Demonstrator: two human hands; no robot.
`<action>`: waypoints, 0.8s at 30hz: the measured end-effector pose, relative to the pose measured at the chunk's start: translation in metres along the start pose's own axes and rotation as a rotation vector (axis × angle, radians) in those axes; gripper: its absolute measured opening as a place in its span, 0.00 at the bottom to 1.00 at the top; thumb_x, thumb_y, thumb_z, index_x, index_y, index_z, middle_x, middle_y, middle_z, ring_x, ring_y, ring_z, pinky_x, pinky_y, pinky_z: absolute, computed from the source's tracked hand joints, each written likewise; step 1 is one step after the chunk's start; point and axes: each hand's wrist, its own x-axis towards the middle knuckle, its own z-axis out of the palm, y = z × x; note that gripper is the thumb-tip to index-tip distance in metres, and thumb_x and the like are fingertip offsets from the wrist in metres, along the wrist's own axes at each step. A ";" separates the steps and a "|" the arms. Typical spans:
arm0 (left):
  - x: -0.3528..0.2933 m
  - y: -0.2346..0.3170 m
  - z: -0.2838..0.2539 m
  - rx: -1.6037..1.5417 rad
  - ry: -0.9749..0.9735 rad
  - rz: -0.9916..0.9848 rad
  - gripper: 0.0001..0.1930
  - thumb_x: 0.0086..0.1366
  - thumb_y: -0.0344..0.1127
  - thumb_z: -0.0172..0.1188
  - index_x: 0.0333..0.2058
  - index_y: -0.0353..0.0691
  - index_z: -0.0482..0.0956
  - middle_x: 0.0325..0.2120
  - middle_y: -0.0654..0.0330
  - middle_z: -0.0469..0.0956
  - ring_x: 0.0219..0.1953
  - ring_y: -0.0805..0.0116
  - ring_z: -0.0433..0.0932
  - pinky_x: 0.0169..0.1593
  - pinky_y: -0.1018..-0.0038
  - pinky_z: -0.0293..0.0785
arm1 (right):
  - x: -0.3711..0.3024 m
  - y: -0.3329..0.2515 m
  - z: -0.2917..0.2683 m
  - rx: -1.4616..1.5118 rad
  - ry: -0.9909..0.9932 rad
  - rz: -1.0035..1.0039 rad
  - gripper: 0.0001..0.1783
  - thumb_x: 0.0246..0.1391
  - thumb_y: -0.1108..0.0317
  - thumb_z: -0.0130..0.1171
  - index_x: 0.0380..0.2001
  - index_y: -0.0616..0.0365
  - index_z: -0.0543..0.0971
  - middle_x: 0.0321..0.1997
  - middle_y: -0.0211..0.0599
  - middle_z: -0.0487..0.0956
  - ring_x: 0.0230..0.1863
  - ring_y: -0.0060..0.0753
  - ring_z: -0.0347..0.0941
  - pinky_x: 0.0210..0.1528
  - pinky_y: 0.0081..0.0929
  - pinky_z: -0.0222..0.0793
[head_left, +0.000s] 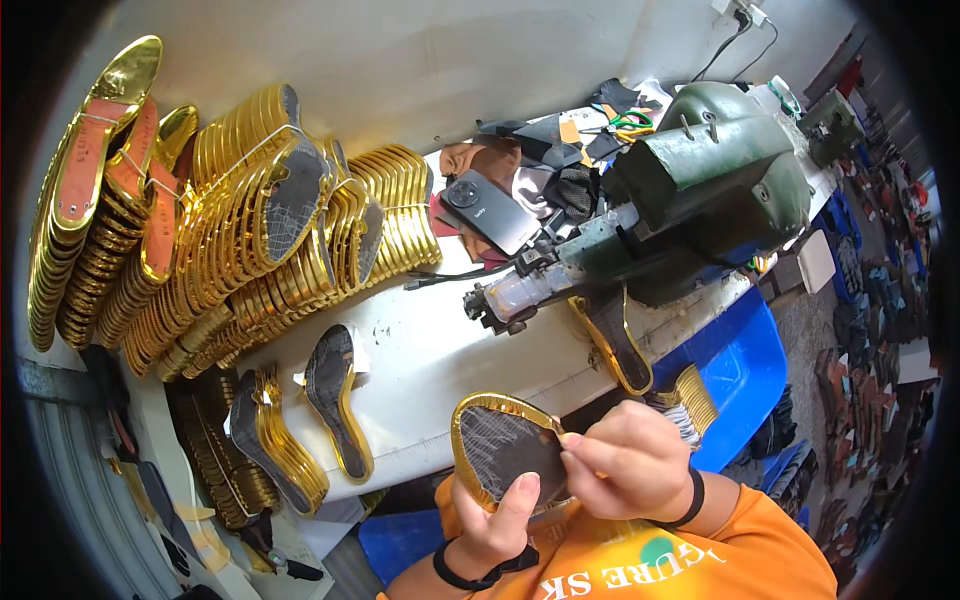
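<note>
Close to my body I hold up a shoe insole (pixel 513 447) with a dark grey underside and a shiny gold edge. My left hand (pixel 500 520) grips its lower part, with the thumb pressed on the dark face. The fingers of my right hand (pixel 630 458) pinch the gold edge at the insole's right side. To the left on the table lie a single matching insole (pixel 340 400) and a small stack of insoles (pixel 275 440). Another insole (pixel 612 340) rests under the front of a dark green machine (pixel 700 190).
Tied bundles of gold insoles (pixel 230 220) crowd the table's left side. A phone (pixel 490 212) lies among fabric scraps (pixel 545 140), with green-handled scissors (pixel 632 122) behind. A blue bin (pixel 740 360) with more insoles stands at right. Shoe parts (pixel 860 400) cover the floor beyond.
</note>
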 end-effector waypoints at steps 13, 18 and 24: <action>0.010 0.004 -0.007 -0.018 0.089 -0.274 0.17 0.56 0.21 0.70 0.44 0.28 0.78 0.37 0.53 0.84 0.36 0.66 0.84 0.46 0.70 0.82 | -0.011 0.003 -0.010 0.053 -0.279 -0.075 0.18 0.41 0.75 0.62 0.38 0.73 0.83 0.33 0.41 0.76 0.29 0.38 0.73 0.29 0.30 0.70; 0.006 0.002 -0.007 0.056 0.020 -0.228 0.15 0.59 0.26 0.71 0.44 0.33 0.79 0.36 0.61 0.84 0.37 0.74 0.82 0.44 0.76 0.79 | -0.012 0.016 -0.021 1.087 -0.326 1.055 0.15 0.72 0.60 0.48 0.46 0.62 0.75 0.39 0.30 0.76 0.39 0.19 0.71 0.40 0.23 0.68; 0.012 0.006 0.003 0.122 -0.061 -0.169 0.16 0.58 0.26 0.72 0.44 0.33 0.79 0.37 0.61 0.84 0.38 0.75 0.82 0.45 0.77 0.78 | -0.003 0.033 -0.025 1.150 -0.680 1.037 0.15 0.74 0.57 0.45 0.36 0.55 0.70 0.33 0.26 0.68 0.32 0.18 0.61 0.36 0.20 0.63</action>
